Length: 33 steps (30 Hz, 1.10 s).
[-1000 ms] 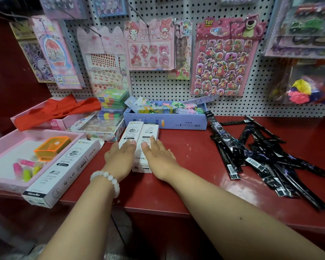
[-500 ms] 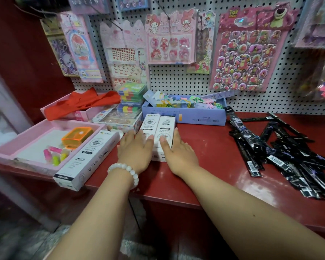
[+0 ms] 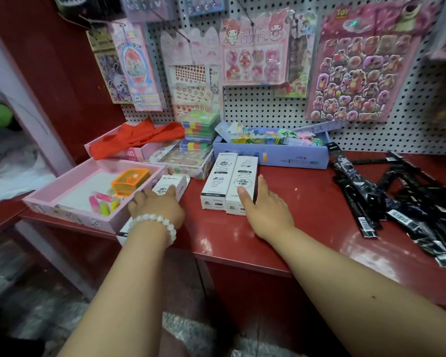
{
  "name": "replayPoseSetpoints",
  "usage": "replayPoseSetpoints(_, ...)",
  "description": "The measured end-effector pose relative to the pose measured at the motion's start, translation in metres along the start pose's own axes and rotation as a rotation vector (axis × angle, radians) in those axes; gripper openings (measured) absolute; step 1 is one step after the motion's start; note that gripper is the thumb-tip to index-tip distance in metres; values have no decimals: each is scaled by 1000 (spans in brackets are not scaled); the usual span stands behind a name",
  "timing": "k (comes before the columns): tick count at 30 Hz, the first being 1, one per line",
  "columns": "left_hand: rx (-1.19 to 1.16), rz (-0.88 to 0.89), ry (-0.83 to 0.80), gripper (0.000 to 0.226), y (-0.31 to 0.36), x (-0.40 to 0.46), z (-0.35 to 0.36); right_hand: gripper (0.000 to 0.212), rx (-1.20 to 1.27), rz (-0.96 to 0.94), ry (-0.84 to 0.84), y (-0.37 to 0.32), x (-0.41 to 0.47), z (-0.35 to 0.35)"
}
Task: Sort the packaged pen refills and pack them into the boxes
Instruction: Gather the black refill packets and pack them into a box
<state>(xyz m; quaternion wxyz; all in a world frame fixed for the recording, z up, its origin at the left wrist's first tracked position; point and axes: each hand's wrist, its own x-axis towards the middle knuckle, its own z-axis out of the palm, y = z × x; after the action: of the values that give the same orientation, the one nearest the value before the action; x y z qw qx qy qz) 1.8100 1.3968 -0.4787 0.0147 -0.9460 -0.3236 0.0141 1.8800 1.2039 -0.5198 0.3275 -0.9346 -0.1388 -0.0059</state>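
Pink tray (image 3: 70, 199), left of both hands, holds an orange case and small highlighters. Left hand (image 3: 156, 208) lies on a third white refill box (image 3: 171, 185), fingers over its top; grip unclear. Right hand (image 3: 264, 211) rests flat on the pair of white boxes (image 3: 229, 181), long axes pointing away. Packaged refills (image 3: 402, 202) are heaped on the bench (image 3: 307, 215) well right of the right hand, which is nearer.

I see a glossy red table (image 3: 307, 228) set against a white pegboard wall (image 3: 263, 106) hung with sticker sheets (image 3: 361, 63), a dark red side wall (image 3: 62, 81) on the left, and a grey speckled floor (image 3: 36, 318) below, all evenly lit.
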Motion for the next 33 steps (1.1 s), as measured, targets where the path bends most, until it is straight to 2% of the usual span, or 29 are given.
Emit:
replayPoseSetpoints(5,-164,-22,-73,55,-13,4,-8,79,63,6,-45,7,-6,-6)
replayPoseSetpoints(8,-211,-24,108,42,-6,-12,-27,78,144,27,-74,15,-11,-12)
replayPoseSetpoints(10,-286,10,282,44,10,-31,-47,72,229,15,-87,20,-17,-21)
replayPoseSetpoints(12,-432,164,359,48,37,-52,-63,62,337,0,-58,24,-25,-34)
replayPoseSetpoints(15,-629,395,264,49,87,-77,-67,46,386,-15,83,39,-37,-59)
replayPoseSetpoints(19,-525,518,177,42,143,-90,-48,29,344,-26,224,65,-48,-93)
replayPoseSetpoints(26,-182,441,50,34,181,-64,-10,34,155,25,330,122,-52,-140)
replayPoseSetpoints(28,-88,436,144,36,186,-68,-12,34,94,59,361,138,-51,-153)
replayPoseSetpoints(29,-101,475,220,38,190,-71,-13,35,86,76,379,145,-51,-161)
replayPoseSetpoints(31,-303,633,268,38,204,-77,-20,34,63,144,404,159,-50,-179)
replayPoseSetpoints(33,-571,733,118,44,226,-83,-26,33,6,256,424,175,-48,-201)
